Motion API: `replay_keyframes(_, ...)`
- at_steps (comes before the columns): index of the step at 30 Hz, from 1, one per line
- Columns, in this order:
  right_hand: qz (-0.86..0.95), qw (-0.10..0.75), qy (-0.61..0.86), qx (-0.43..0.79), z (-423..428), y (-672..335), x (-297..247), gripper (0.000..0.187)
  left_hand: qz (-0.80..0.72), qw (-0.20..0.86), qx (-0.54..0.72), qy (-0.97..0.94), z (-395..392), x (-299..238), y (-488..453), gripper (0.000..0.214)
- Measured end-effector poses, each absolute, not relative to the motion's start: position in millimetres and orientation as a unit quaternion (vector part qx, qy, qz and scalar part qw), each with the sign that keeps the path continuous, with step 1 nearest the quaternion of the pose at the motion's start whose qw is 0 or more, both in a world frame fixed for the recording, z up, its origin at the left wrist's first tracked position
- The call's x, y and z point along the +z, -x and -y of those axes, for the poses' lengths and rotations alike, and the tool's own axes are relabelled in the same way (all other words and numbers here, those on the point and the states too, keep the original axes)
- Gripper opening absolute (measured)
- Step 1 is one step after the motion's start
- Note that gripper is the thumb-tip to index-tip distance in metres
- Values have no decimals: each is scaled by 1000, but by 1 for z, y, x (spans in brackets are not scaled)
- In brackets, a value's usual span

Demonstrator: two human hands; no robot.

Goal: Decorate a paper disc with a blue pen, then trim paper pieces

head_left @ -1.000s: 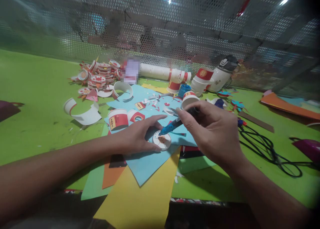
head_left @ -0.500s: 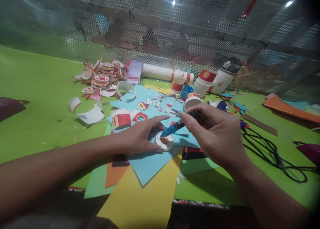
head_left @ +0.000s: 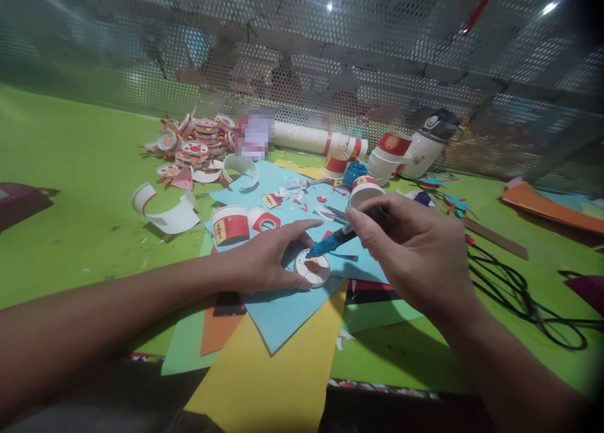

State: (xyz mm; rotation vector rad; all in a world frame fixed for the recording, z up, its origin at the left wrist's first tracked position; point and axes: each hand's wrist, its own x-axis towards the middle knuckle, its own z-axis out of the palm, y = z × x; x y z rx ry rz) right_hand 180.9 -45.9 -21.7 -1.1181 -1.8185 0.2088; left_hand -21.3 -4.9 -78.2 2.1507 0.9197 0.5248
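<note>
White disc (head_left: 321,272), on blue paper (head_left: 274,323): brown centre and dots done, white areas seemingly left; edge held in left hand's (head_left: 271,260) half-curled fingers. Pen (head_left: 331,241), above paper: pinched by right hand's (head_left: 415,250) closed fingers.

The small round white disc (head_left: 318,276) lies flat on light-blue paper (head_left: 276,320), with a brown patch in its middle, thin dark lines and tiny blue dots near its rim. In my right hand (head_left: 415,250) I hold the slim black tool, its blue-coated front (head_left: 331,241) slanting down to the disc.
</note>
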Motion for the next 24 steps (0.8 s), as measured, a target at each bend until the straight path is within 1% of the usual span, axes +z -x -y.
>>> replay_keyframes(4,723,506,465,73,45,-181,-22,13,-365,368,204,-831,6,-77,21,91)
replay_keyframes(15,746,473,462,82,46,-177,-27,10,-348,365,219,-835,5,-78,20,89)
replay_keyframes(24,747,471,462,84,46,-177,-29,11,-345,364,216,-838,5,-78,20,89)
